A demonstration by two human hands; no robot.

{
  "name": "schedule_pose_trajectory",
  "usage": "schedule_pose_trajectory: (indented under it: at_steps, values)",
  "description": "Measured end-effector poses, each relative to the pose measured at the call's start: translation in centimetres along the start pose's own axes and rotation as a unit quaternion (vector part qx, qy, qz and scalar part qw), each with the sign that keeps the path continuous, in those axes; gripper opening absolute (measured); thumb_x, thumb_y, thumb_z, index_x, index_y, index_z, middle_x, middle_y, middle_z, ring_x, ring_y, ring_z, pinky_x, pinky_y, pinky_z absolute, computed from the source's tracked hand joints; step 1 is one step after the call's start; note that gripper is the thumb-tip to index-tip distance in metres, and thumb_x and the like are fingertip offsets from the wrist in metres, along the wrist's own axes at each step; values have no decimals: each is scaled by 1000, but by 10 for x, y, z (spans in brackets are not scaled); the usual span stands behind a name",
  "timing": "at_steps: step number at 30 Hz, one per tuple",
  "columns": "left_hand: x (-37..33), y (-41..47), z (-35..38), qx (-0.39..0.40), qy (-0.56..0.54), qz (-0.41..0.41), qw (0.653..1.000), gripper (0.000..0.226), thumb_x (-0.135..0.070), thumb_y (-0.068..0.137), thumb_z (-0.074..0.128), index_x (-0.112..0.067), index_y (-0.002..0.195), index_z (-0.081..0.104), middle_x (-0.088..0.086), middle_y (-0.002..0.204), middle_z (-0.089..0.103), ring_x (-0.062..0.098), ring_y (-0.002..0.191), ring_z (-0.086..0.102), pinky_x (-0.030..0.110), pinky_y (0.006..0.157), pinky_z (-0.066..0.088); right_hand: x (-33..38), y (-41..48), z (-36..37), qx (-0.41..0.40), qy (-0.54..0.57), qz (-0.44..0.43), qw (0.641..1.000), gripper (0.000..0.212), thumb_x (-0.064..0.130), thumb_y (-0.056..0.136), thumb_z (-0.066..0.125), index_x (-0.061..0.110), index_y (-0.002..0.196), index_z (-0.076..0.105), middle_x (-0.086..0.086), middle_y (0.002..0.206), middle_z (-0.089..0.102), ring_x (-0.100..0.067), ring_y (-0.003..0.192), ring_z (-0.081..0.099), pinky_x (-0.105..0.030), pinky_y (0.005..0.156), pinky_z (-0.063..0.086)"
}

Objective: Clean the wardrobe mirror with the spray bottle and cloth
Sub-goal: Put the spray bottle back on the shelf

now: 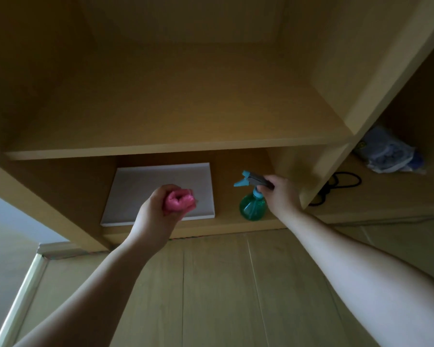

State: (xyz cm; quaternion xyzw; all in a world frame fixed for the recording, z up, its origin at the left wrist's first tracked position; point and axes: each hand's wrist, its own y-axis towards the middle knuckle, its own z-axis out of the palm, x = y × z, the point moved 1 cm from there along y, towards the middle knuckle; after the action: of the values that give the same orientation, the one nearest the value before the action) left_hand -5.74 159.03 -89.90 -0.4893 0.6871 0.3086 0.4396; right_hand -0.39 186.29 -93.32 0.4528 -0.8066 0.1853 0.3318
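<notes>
A green spray bottle [252, 207] with a blue nozzle stands on the bottom shelf of the open wooden wardrobe [186, 146]. My right hand [281, 194] is closed around the bottle's neck and trigger head. My left hand [158, 211] grips a bunched pink cloth [178, 200], held in front of the same shelf, left of the bottle. No mirror is in view.
A flat white board [161, 186] lies on the bottom shelf behind the cloth. In the right compartment sit a coiled black cable [336, 186] and a plastic bag [388, 154]. The upper shelf holds nothing. Wooden floor lies below, with a white wall and skirting at left.
</notes>
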Motion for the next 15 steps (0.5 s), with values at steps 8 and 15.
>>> schedule_pose_trajectory:
  at_steps: [8, 15]
  values:
    - [10, 0, -5, 10, 8, 7, 1000, 38, -28, 76, 80, -25, 110, 63, -12, 101, 67, 7, 93, 63, 29, 75, 57, -8, -7, 2, -18, -26, -6, 999, 57, 22, 94, 59, 9, 146, 38, -8, 144, 48, -22, 129, 49, -24, 98, 40]
    - [11, 0, 1, 18, 2, 12, 1000, 36, -27, 77, 81, -26, 109, 63, -11, 100, 67, 5, 90, 63, 33, 76, 58, -31, -44, 2, 6, -131, 12, 991, 58, 26, 97, 52, 11, 149, 30, -7, 150, 40, -21, 134, 44, -28, 105, 39]
